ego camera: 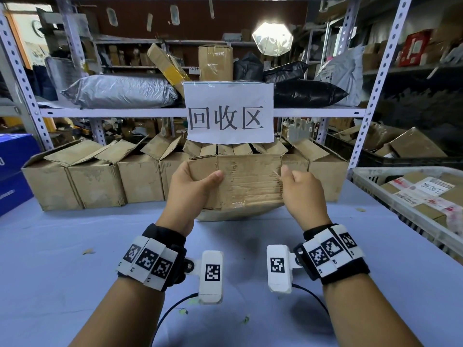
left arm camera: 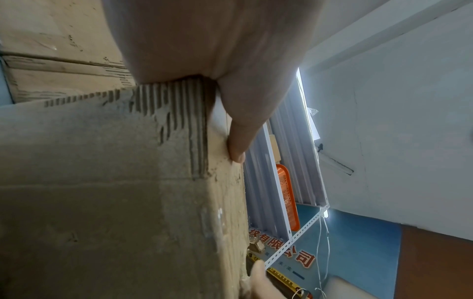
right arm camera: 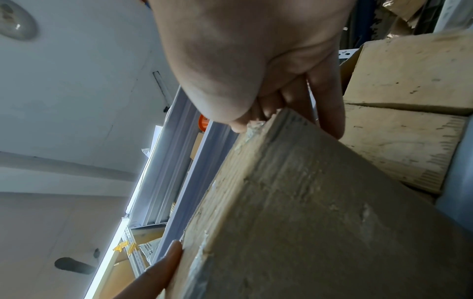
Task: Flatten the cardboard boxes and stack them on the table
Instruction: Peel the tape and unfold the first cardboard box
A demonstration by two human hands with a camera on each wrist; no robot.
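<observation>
Worn taped cardboard box — left hand, right hand gripping sides.

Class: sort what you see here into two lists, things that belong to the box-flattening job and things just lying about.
Job:
held cardboard box
left hand and right hand, both gripping it
row of open boxes
blue table

Lying about:
paper sign
white crate of parcels
grey mailer bag
black bags

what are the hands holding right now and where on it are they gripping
Both hold one cardboard box above the table. The left hand grips its left end, thumb across the front face; the right hand grips its right edge.
</observation>
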